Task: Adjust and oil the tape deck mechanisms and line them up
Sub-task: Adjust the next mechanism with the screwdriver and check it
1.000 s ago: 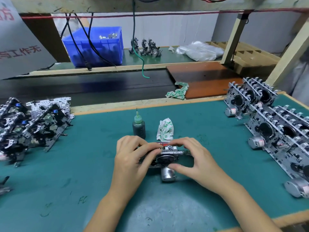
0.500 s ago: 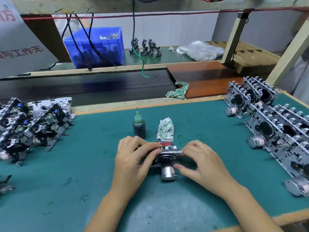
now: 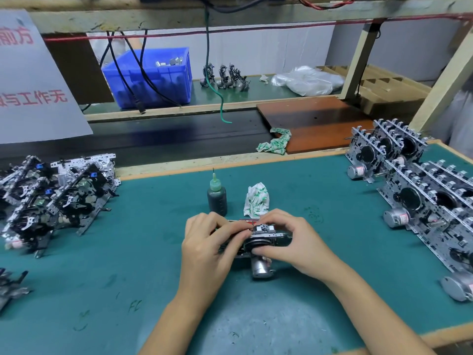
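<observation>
A metal tape deck mechanism [image 3: 263, 239] with a round silver motor stands on edge on the green mat [image 3: 153, 252] in the middle. My left hand [image 3: 207, 249] grips its left end, fingers curled over the top. My right hand [image 3: 289, 242] holds its right end, with the fingers curled over the top edge and the thumb pressed against the black flywheel. Just behind stands a dark oil bottle [image 3: 217, 198] with a green needle cap, upright and untouched. A row of mechanisms [image 3: 419, 198] stands lined up on edge at the right.
A jumbled pile of mechanisms [image 3: 53, 198] lies at the left. A crumpled white-green rag [image 3: 256, 199] sits beside the bottle, another rag [image 3: 275, 143] behind the mat. A blue bin [image 3: 151, 78], hanging cables and a plastic bag [image 3: 307, 82] are on the back shelf.
My right hand has moved back onto the mechanism, fingers closing over its top edge and thumb onto the flywheel. The left hand keeps its grip; the mechanism stays in place.
</observation>
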Demonstrator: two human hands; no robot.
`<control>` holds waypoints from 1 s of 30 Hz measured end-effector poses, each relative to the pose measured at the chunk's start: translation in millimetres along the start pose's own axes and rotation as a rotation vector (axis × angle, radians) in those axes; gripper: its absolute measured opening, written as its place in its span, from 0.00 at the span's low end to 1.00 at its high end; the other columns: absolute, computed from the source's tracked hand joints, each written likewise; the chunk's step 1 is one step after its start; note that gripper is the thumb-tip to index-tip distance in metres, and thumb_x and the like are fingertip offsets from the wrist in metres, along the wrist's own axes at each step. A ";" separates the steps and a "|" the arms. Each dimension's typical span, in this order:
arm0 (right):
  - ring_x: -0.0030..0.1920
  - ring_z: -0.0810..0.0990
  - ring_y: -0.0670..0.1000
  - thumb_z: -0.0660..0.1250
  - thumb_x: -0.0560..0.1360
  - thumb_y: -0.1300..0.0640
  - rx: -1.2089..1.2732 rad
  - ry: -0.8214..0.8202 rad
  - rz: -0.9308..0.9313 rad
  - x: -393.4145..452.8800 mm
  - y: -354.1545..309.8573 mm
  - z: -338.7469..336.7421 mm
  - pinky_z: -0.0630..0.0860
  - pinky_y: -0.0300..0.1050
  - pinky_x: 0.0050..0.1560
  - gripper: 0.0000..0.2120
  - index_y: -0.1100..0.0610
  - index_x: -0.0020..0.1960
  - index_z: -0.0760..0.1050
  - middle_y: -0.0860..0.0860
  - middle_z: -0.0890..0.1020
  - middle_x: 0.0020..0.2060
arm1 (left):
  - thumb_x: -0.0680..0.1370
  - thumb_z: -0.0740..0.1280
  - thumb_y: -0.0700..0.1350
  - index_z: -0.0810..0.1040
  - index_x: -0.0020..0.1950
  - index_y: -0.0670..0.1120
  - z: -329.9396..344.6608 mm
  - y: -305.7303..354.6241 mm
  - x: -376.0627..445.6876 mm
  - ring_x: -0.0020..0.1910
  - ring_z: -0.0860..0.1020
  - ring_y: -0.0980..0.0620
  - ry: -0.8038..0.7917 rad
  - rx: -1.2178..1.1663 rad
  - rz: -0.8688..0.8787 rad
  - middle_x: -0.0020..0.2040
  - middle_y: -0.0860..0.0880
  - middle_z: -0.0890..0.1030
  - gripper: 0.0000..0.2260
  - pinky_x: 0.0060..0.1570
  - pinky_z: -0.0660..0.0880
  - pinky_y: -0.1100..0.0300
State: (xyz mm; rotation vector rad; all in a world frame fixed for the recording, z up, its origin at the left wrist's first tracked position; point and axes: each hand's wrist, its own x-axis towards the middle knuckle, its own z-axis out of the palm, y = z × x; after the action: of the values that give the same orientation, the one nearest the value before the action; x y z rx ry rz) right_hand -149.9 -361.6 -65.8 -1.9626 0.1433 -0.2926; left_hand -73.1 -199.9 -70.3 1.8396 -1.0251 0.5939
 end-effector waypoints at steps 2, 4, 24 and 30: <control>0.48 0.80 0.49 0.79 0.64 0.61 0.054 -0.001 0.021 -0.9 0.4 0.4 0.73 0.40 0.53 0.15 0.49 0.46 0.80 0.46 0.80 0.45 | 0.75 0.67 0.46 0.85 0.44 0.45 -0.7 -0.9 -0.8 0.36 0.68 0.57 0.009 -0.007 0.020 0.33 0.51 0.74 0.08 0.43 0.64 0.61; 0.48 0.80 0.46 0.78 0.64 0.62 0.087 0.005 0.021 -2.1 0.1 1.6 0.73 0.34 0.52 0.16 0.46 0.46 0.80 0.44 0.80 0.45 | 0.75 0.67 0.46 0.85 0.43 0.45 -1.1 -1.7 -1.6 0.35 0.69 0.56 0.014 -0.016 0.026 0.33 0.51 0.74 0.09 0.42 0.65 0.61; 0.48 0.70 0.43 0.60 0.74 0.36 -0.836 0.000 -0.113 -32.5 0.3 -7.8 0.67 0.38 0.48 0.20 0.51 0.50 0.77 0.41 0.76 0.42 | 0.75 0.66 0.48 0.85 0.45 0.47 -4.2 2.4 0.1 0.37 0.69 0.57 -0.021 -0.058 -0.051 0.34 0.52 0.74 0.09 0.40 0.67 0.61; 0.51 0.67 0.33 0.58 0.70 0.31 -0.724 -0.036 0.010 -22.9 -4.2 -24.6 0.63 0.27 0.51 0.26 0.41 0.64 0.72 0.30 0.73 0.46 | 0.75 0.68 0.44 0.82 0.50 0.54 -28.1 -6.0 4.3 0.46 0.78 0.60 -0.174 -0.221 -0.107 0.45 0.59 0.82 0.08 0.46 0.73 0.60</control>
State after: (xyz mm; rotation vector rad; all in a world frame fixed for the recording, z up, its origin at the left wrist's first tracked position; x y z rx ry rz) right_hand -178.7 -376.4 -55.9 -2.6808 0.2616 -0.2121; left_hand -65.2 -175.4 -57.0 1.7584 -1.0536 0.2491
